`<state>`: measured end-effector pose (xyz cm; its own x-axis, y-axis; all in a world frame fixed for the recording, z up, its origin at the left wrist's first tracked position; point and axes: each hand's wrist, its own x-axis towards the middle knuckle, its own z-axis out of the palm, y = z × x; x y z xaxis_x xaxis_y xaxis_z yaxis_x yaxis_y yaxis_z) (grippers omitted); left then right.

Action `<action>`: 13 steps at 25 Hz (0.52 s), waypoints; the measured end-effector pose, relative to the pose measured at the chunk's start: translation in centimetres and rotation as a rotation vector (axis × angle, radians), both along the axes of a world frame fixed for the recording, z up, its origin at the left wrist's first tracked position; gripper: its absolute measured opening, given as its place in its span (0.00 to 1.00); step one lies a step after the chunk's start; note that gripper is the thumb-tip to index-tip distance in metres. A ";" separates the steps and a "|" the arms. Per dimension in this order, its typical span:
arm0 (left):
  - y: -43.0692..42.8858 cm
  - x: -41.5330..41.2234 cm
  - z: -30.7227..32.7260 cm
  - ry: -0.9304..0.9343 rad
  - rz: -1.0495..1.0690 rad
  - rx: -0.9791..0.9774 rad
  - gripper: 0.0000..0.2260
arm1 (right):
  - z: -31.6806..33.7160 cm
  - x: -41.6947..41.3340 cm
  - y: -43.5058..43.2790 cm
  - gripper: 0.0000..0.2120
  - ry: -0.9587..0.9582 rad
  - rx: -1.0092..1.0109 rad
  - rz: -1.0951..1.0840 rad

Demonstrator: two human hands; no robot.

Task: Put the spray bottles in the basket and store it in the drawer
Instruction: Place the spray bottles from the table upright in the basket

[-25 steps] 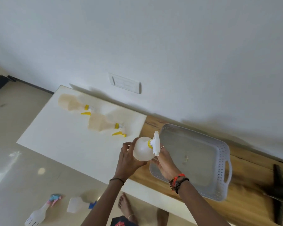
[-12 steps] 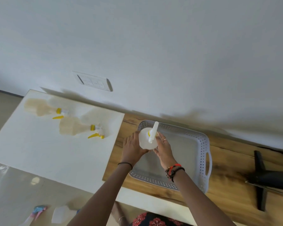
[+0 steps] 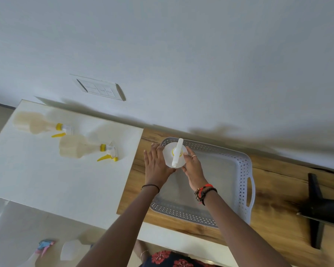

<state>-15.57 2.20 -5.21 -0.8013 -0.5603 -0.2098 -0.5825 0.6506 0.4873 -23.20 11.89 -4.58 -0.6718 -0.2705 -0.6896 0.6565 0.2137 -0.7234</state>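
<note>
A white spray bottle (image 3: 174, 155) with a yellow collar stands upright in the far left corner of the grey perforated basket (image 3: 243, 182). My left hand (image 3: 156, 165) presses against its left side with fairly straight fingers. My right hand (image 3: 193, 168) cups its right side, fingers curved around it. Two more spray bottles with yellow triggers lie on their sides on the white surface to the left, one (image 3: 37, 124) near the wall and another (image 3: 85, 149) closer to the basket.
The basket sits on a wooden countertop (image 3: 278, 224). A black object (image 3: 320, 209) lies at the right. Below on the floor lie a bottle with a pink-blue trigger (image 3: 41, 249) and a white bottle (image 3: 71, 251). A wall switch plate (image 3: 100, 89) is behind.
Both hands carried the white spray bottle from the counter's front edge into the basket's far left corner and turned it upright. The view shifted right.
</note>
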 end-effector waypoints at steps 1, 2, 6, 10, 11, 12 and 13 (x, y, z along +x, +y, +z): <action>0.0 0.0 -0.2 0.005 0.009 0.010 0.39 | -0.2 -0.1 -0.1 0.21 0.003 0.005 0.006; -0.1 -0.1 -0.3 0.007 0.015 0.014 0.39 | -0.4 -0.1 -0.1 0.21 0.004 0.007 0.009; -0.4 -0.4 -0.7 0.009 0.005 0.011 0.37 | -0.8 -0.5 -0.2 0.22 -0.002 0.017 -0.003; -0.4 -0.6 -1.0 0.038 0.013 0.041 0.36 | -1.0 -0.6 -0.1 0.24 -0.035 -0.015 -0.026; -0.5 -0.6 -1.0 0.043 0.015 0.039 0.36 | -1.0 -0.6 0.0 0.24 -0.040 -0.033 -0.032; -0.5 -0.6 -1.2 0.048 0.017 0.036 0.36 | -1.0 -0.6 0.0 0.24 -0.043 -0.048 -0.038; -0.5 -0.6 -1.2 0.052 0.019 0.032 0.36 | -1.1 -0.6 0.0 0.23 -0.043 -0.056 -0.040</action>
